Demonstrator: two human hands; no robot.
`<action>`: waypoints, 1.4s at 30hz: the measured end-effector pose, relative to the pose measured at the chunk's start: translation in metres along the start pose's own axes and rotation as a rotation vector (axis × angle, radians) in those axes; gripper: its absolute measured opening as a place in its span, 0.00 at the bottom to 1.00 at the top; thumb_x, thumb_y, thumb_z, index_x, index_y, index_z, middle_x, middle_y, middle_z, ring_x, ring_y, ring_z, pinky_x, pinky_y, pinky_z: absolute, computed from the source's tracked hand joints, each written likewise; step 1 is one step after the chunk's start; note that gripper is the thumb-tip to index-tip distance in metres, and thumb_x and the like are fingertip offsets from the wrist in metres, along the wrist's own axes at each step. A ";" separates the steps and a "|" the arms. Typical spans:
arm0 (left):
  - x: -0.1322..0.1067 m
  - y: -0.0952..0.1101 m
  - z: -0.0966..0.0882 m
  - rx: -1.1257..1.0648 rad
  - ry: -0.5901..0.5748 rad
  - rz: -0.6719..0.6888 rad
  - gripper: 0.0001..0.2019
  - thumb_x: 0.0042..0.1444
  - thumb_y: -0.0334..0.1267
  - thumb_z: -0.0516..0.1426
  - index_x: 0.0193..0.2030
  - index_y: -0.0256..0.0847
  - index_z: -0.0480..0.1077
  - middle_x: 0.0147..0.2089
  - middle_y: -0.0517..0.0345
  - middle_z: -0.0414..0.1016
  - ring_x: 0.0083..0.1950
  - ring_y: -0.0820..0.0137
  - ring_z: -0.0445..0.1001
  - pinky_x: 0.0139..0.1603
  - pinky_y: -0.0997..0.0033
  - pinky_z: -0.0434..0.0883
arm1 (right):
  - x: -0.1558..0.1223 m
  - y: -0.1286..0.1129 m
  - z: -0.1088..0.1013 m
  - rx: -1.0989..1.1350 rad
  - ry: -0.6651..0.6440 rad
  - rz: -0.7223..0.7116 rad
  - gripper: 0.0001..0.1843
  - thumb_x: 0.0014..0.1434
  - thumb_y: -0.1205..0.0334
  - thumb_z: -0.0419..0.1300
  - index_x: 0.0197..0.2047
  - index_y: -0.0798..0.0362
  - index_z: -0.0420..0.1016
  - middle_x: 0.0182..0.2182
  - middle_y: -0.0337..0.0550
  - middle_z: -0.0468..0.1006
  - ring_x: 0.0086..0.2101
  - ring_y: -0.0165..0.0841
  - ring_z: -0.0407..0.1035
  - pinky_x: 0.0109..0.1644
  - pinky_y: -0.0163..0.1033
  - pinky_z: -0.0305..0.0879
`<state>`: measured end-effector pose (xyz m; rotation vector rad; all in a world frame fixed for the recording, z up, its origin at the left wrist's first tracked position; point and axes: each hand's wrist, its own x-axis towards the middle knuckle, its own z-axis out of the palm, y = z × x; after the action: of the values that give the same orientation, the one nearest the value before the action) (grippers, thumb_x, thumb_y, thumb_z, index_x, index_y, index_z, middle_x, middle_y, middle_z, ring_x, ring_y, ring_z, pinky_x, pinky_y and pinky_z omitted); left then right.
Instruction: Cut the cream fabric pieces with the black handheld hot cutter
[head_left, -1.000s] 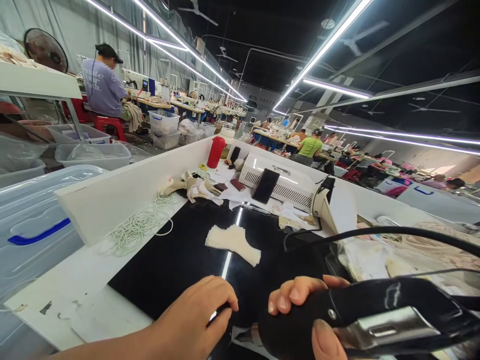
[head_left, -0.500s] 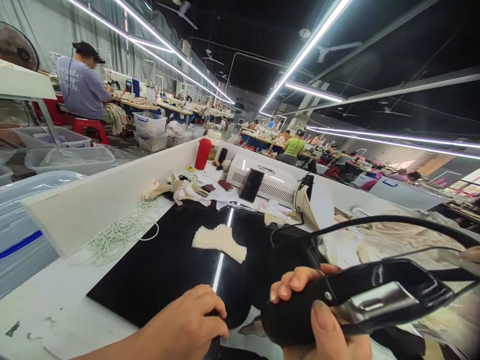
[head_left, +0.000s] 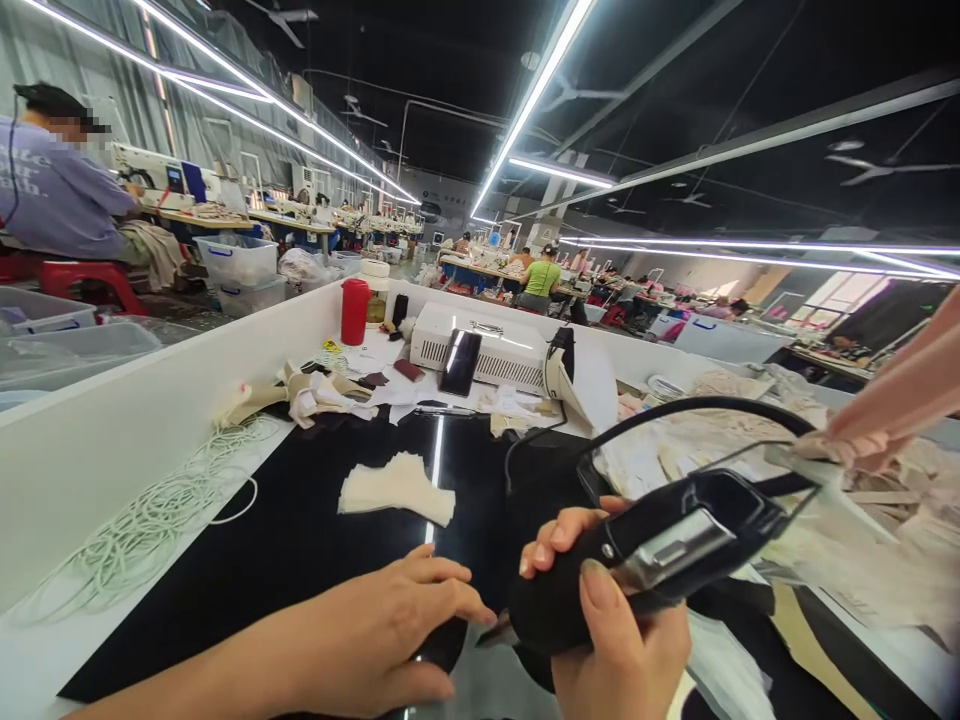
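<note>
**Bottom centre.** We see the right hand [head_left: 622, 650] clenched around a black hand tool [head_left: 660, 550], with the thumb lying on top beside the tool's bright metal plate and the fingers curled underneath. The tool's long axis runs from lower left to upper right of the frame. Its rounded black end points down-left, toward the fingertips of the left hand [head_left: 382, 630]. The tool sits over the lower right part of the black mat [head_left: 300, 540] — whether it touches the mat we cannot tell. The left hand lies palm down on that mat with its fingers stretched out, grasping nothing.

**Middle.** A black cable [head_left: 705, 401] arcs above the tool. A small stack of cream fabric pieces [head_left: 394, 487] lies on the mat at frame centre, well apart from both hands. At lower left, a coil of white cord [head_left: 142, 530] rests against the white partition [head_left: 150, 400]. From the right edge another person's arm [head_left: 900, 390] reaches in over pale fabric.

**Far.** A white machine [head_left: 495, 345] stands at the table's end with a dark phone [head_left: 459, 362] leaning on it and a red bottle [head_left: 354, 311] to its left. Beyond sit a person in a lilac top [head_left: 52, 195], upper left, and a person in a green top [head_left: 541, 278], centre.
</note>
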<state>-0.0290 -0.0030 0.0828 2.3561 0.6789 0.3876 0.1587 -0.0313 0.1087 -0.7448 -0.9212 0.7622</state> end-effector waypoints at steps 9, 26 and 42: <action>0.002 -0.016 0.005 -0.013 -0.049 0.046 0.28 0.58 0.33 0.69 0.63 0.48 0.66 0.63 0.51 0.77 0.74 0.52 0.64 0.75 0.29 0.50 | -0.004 0.007 0.005 0.070 -0.031 0.026 0.21 0.62 0.50 0.70 0.54 0.41 0.69 0.33 0.33 0.73 0.30 0.30 0.71 0.35 0.39 0.72; 0.003 -0.023 0.004 -0.046 -0.141 0.040 0.34 0.56 0.43 0.69 0.69 0.47 0.65 0.67 0.50 0.74 0.76 0.51 0.60 0.78 0.34 0.41 | -0.012 0.003 0.007 0.114 -0.077 0.025 0.21 0.62 0.48 0.70 0.54 0.40 0.71 0.34 0.33 0.74 0.31 0.28 0.69 0.35 0.37 0.70; 0.004 -0.025 0.006 -0.060 -0.127 0.047 0.37 0.55 0.47 0.70 0.69 0.48 0.64 0.66 0.49 0.73 0.76 0.50 0.60 0.77 0.32 0.40 | -0.031 0.001 0.018 0.160 -0.127 0.067 0.23 0.62 0.46 0.69 0.56 0.38 0.69 0.33 0.34 0.73 0.29 0.30 0.70 0.32 0.39 0.69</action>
<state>-0.0322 0.0127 0.0627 2.3212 0.5457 0.2727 0.1305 -0.0523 0.1023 -0.5941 -0.9405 0.9389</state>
